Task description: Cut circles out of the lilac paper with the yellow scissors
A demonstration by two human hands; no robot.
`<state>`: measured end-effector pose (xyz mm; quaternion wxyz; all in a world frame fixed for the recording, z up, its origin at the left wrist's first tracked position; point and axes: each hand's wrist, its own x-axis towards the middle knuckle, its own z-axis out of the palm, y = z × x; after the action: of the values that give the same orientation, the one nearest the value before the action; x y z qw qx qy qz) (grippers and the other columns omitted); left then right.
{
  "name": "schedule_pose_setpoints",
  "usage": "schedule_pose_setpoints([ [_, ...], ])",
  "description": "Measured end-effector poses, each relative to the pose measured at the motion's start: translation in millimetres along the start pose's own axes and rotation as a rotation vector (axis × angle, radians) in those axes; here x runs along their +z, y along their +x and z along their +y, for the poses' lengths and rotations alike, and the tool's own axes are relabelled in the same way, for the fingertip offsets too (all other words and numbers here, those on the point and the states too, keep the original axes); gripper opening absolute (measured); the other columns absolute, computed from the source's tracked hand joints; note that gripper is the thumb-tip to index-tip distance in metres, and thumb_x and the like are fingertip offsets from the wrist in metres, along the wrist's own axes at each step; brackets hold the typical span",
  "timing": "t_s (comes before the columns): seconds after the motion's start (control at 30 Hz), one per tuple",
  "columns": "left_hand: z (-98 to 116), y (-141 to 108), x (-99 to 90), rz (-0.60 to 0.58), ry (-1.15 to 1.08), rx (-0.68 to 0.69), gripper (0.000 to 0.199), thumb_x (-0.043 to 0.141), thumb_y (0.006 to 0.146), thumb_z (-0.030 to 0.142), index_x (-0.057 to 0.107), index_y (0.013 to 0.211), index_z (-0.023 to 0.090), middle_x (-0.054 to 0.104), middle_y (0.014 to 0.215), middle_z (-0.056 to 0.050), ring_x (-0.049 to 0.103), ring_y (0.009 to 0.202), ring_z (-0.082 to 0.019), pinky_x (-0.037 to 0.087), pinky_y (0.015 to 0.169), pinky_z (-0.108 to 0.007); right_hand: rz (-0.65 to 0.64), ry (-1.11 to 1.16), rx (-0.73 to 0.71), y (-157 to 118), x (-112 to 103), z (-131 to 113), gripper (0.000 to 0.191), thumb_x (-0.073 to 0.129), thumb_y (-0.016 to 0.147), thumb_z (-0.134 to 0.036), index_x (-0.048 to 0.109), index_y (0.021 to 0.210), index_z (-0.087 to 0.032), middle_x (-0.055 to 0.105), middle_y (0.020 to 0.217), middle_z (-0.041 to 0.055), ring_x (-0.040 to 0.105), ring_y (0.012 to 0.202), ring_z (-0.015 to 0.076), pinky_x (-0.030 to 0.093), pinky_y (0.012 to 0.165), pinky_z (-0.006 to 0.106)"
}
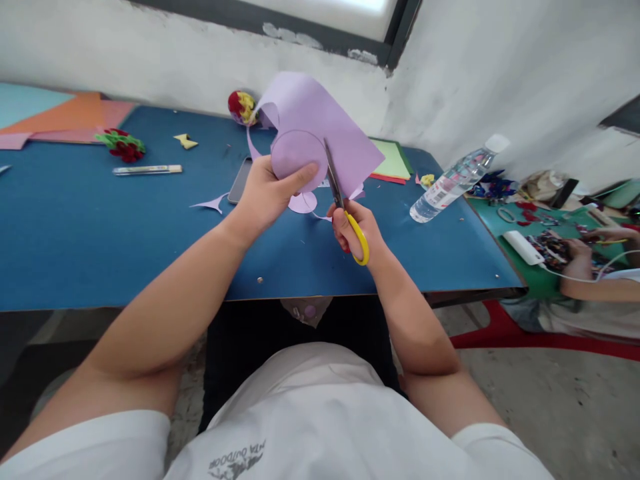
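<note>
The left fingers [304, 176] pinch lilac paper [320, 103], probably light and easily creased, best held within its outlined circle [294, 152]; right fingers [341, 227], partly hidden, grip scissors [336, 183].

A white short-sleeved T-shirt [310, 413] with dark "OUTDOOR" print [237, 461] meets black legwear [233, 347].

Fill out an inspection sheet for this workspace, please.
Surface: blue tabletop, with purple scraps on it.
Job's things: purple paper bearing a drawn circle; scissors with blades at the paper.
Clutter: water bottle, pen, grey flat device.
Hands: left hand grips the paper; right hand holds the scissors.
Cables: white cable at the neighbouring green table.
Surroundings: co-worker's hand at that table; white wall behind the blue tabletop.
</note>
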<state>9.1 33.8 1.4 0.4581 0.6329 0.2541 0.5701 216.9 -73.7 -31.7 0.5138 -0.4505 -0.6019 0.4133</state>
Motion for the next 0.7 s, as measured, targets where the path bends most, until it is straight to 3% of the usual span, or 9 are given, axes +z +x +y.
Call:
schedule_pose_setpoints([
  [0.23, 4.9, -1.1, -0.5, -0.016, 0.005, -0.037, 0.049, 0.115, 0.084, 0.050, 0.076, 0.073, 0.023, 0.068, 0.070, 0.000, 0.074, 0.072, -0.020, 0.061, 0.059, -0.029, 0.007, 0.033, 0.021, -1.0, 0.3, 1.4, 0.086, 0.084, 0.089, -0.112, 0.067, 0.101, -0.028, 0.050, 0.061, -0.0097, 0.045, 0.048, 0.0116, 0.040, 0.048, 0.030],
  [0.53, 13.2, -4.1, 1.1, -0.001, 0.059, -0.078, 0.047, 0.115, 0.081, 0.056, 0.081, 0.080, 0.023, 0.075, 0.078, -0.003, 0.078, 0.080, -0.023, 0.068, 0.067, -0.034, 0.017, 0.036, 0.009, -1.3, 0.7, -1.7, 0.086, 0.087, 0.088, -0.111, 0.069, 0.099, -0.028, 0.048, 0.059, -0.0098, 0.045, 0.048, 0.0123, 0.040, 0.049, 0.031],
  [0.7, 6.6, -0.3, 0.7, 0.022, 0.018, -0.088, 0.054, 0.113, 0.085, 0.059, 0.074, 0.072, 0.024, 0.065, 0.068, 0.000, 0.070, 0.067, -0.018, 0.057, 0.056, -0.029, 0.036, 0.015, 0.018, -1.8, 1.2, -2.4, 0.088, 0.085, 0.086, -0.113, 0.069, 0.098, -0.028, 0.049, 0.058, -0.0094, 0.046, 0.047, 0.0126, 0.039, 0.048, 0.031],
])
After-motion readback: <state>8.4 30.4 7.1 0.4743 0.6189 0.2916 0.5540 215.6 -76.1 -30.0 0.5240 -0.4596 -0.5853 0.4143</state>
